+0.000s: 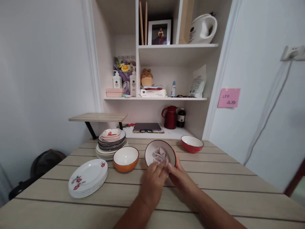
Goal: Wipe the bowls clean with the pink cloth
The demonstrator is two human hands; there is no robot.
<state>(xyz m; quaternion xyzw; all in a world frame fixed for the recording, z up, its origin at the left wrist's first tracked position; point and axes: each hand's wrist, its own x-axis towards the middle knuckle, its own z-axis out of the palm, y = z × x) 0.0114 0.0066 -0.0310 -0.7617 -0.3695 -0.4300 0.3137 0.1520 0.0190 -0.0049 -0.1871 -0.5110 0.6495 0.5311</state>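
The person is holding an orange bowl (160, 152) tipped up on its edge on the wooden table (238, 187), its white inside facing the camera. The right hand (177, 173) is gripping the bowl from its lower right side, the fingers wrapping around behind the rim so that the orange outside is showing just above them. The left hand (153, 179) is pressing a pale grey cloth (160, 156) into the bowl's hollow, its fingertips closing on the crumpled lower end of the cloth; the cloth is lying against the inner wall, just above those fingertips. The two hands are touching each other at the bowl's lower rim.

Just to the left of the grip, a second orange bowl (125, 159) is standing upright on the table, near the held one but apart from it. Further left and nearer the camera, a stack of white plates with red flowers (87, 178) is resting. Beyond the upright bowl, a taller stack of plates (111, 147) is carrying a small pink dish (111, 133) on top. To the right of the grip and further away, a red bowl (192, 143) is sitting upright, well apart from the hands. Beyond the held bowl, a red jug (169, 117) is standing on the white counter under the shelves.
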